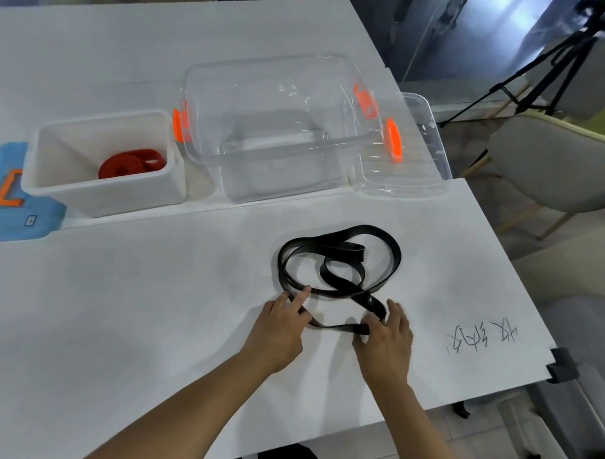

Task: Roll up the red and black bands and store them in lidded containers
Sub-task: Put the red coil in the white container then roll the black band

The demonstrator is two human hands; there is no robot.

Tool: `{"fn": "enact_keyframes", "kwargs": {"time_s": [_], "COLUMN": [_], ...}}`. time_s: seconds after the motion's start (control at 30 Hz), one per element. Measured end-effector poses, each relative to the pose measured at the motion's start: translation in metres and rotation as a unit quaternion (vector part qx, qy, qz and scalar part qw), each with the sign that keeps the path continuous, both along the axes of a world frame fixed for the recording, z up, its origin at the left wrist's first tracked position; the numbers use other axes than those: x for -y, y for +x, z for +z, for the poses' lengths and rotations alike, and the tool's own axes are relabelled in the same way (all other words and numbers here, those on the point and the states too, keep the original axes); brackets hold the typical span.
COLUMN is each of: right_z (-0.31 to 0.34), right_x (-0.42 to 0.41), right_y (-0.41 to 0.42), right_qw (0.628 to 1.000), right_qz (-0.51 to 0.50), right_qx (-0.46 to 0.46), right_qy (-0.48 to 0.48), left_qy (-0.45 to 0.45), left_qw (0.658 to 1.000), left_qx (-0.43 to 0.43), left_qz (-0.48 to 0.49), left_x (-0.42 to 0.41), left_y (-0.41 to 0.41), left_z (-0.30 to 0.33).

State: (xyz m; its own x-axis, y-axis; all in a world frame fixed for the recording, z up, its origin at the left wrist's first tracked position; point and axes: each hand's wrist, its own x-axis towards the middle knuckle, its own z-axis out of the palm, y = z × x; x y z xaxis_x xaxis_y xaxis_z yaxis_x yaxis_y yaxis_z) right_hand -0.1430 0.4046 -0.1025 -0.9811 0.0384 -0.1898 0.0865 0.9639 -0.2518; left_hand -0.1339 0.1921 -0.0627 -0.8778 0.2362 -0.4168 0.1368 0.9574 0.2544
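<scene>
both hands (pixel 332 328) pinch black band (pixel 340 262) near table (pixel 125 304) right edge

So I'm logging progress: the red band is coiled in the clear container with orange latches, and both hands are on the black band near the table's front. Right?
Not quite. The head view shows the red band coiled in the white container, not the clear container with orange latches, which looks empty. The rest holds: the left hand and right hand are on the black band.
</scene>
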Motion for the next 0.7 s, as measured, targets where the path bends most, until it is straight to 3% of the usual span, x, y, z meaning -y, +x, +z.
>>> {"fn": "enact_keyframes", "kwargs": {"time_s": [0.17, 0.27, 0.43, 0.53, 0.7], "right_z": [0.034, 0.068, 0.13, 0.178, 0.239], "right_x": [0.004, 0.017, 0.051, 0.071, 0.103], "right_y": [0.0, -0.002, -0.011, -0.02, -0.034], "right_qw": [0.981, 0.964, 0.952, 0.912, 0.871], "right_qz": [-0.026, 0.0, 0.111, 0.118, 0.106], "right_qx": [0.085, 0.053, 0.016, 0.041, 0.013], "right_qy": [-0.175, -0.26, -0.286, -0.39, -0.48], "left_qy": [0.004, 0.028, 0.082, 0.132, 0.227], "left_qw": [1.0, 0.998, 0.983, 0.965, 0.937], "left_qx": [0.004, -0.013, -0.092, -0.143, -0.179], "left_qz": [0.027, 0.062, 0.135, 0.174, 0.197], "left_x": [0.009, 0.022, 0.047, 0.059, 0.071], "left_y": [0.009, 0.017, 0.026, 0.026, 0.021], "left_z": [0.006, 0.017, 0.05, 0.077, 0.131]}}
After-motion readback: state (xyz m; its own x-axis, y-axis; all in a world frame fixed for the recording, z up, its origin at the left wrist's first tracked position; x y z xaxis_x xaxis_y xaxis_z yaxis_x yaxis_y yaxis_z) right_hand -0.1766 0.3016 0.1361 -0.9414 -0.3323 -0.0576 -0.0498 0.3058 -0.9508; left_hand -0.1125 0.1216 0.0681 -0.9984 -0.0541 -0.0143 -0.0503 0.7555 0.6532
